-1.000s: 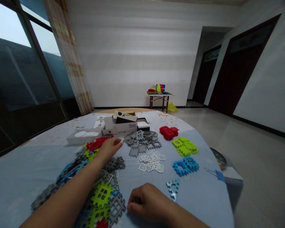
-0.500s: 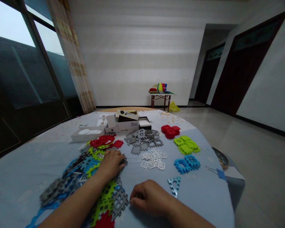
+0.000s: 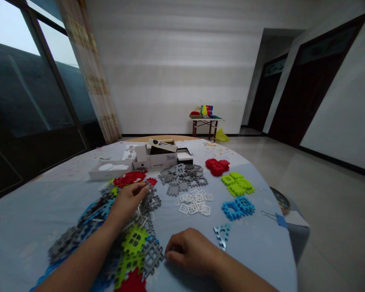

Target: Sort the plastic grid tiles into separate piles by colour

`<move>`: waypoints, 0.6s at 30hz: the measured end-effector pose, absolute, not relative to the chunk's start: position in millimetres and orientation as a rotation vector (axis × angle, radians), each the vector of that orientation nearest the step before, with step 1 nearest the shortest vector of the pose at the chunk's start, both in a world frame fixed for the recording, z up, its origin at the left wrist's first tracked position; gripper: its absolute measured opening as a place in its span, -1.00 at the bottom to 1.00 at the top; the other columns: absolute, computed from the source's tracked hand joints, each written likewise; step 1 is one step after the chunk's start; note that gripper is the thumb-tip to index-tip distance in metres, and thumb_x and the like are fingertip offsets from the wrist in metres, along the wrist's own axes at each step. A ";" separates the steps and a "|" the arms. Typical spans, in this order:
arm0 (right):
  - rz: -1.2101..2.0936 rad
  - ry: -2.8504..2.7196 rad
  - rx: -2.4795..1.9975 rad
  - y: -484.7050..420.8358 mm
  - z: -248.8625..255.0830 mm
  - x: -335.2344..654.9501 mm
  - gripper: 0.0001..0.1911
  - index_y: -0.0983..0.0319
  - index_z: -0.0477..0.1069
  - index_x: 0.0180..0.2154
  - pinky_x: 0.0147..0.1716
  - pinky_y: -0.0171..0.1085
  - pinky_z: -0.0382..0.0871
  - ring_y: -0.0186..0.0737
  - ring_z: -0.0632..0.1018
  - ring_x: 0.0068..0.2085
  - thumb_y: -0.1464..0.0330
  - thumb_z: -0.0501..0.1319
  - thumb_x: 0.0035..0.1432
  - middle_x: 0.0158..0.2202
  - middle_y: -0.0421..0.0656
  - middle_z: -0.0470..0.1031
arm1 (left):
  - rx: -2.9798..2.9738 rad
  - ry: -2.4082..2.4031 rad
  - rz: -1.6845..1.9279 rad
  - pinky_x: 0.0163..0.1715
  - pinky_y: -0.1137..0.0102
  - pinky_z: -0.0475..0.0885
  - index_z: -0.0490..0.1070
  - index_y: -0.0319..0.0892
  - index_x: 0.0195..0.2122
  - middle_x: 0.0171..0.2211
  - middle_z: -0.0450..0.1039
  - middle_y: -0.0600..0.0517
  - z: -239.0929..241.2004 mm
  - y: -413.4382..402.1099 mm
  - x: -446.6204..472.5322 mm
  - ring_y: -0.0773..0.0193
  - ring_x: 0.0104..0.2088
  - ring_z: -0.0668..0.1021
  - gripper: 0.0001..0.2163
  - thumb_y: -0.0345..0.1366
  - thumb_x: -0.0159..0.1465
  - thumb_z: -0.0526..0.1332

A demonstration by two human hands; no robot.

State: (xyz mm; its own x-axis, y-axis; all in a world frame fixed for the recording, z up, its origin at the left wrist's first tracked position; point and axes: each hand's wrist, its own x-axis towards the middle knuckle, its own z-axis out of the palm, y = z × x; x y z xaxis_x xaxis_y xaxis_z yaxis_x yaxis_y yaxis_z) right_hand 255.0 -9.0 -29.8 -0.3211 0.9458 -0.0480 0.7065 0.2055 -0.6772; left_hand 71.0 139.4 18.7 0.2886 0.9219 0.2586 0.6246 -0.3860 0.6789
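My left hand (image 3: 129, 202) reaches over a mixed heap of interlocking plastic building pieces, its thumb and forefinger pinched together at a grey piece (image 3: 149, 198) near the heap's upper right side. Part of that piece is hidden by the fingers. Lime green tiles (image 3: 134, 240), a grey lattice tile (image 3: 153, 256) and a red piece (image 3: 132, 282) lie lower in the heap. My right hand (image 3: 193, 251) rests on the cloth to the right of the heap, loosely curled, and nothing shows in it. A light blue triangular piece (image 3: 222, 235) lies beyond its knuckles.
Sorted groups lie on the cloth: grey pieces (image 3: 182, 177), white window frames (image 3: 196, 202), red (image 3: 217, 166), lime (image 3: 237, 184) and blue pieces (image 3: 237, 208). Behind stand a white tray (image 3: 109, 174) and open boxes (image 3: 162, 160). A clip (image 3: 281, 221) sits at the right table edge.
My left hand has shifted left and slightly farther away, and its spread fingers have closed to a pinch. More grey pieces show beneath it. My right hand stays in place.
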 end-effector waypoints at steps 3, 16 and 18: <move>0.871 -2.111 -1.539 -9.5 -28.3 255.0 -0.71 0.17 0.51 -0.21 -0.48 -0.45 0.17 -0.38 0.44 -0.46 0.26 0.11 0.07 -0.40 -0.20 0.56 | 1.917 1.384 0.874 -0.43 0.41 0.33 0.44 -0.26 -0.28 -0.40 0.47 -0.05 20.6 149.4 70.1 0.20 -0.39 0.45 -0.44 0.18 -0.02 0.10; 0.874 -2.103 -1.505 -8.9 -28.9 257.0 -0.71 0.16 0.51 -0.20 -0.51 -0.46 0.16 -0.39 0.44 -0.48 0.27 0.10 0.07 -0.40 -0.21 0.56 | 1.562 1.286 0.850 -0.35 0.36 0.41 0.22 -0.33 -0.02 -0.14 0.41 -0.23 12.6 201.7 138.4 0.24 -0.30 0.50 -0.41 0.00 0.02 0.17; 0.877 -2.108 -1.501 -8.9 -29.3 257.1 -0.70 0.16 0.50 -0.20 -0.50 -0.46 0.17 -0.39 0.45 -0.47 0.27 0.09 0.07 -0.39 -0.21 0.56 | 1.640 1.348 0.848 -0.30 0.30 0.42 0.15 -0.38 0.04 -0.08 0.36 -0.29 11.5 205.5 136.1 0.18 -0.25 0.50 -0.37 -0.03 0.04 0.15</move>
State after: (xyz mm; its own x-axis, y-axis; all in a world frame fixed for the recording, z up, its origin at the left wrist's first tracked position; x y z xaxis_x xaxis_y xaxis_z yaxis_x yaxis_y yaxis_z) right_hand 257.1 -8.9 -29.3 -0.3385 0.9405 -0.0314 0.6849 0.2234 -0.6935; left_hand 136.1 205.5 11.5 0.1963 0.9805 -0.0046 0.4208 -0.0800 0.9036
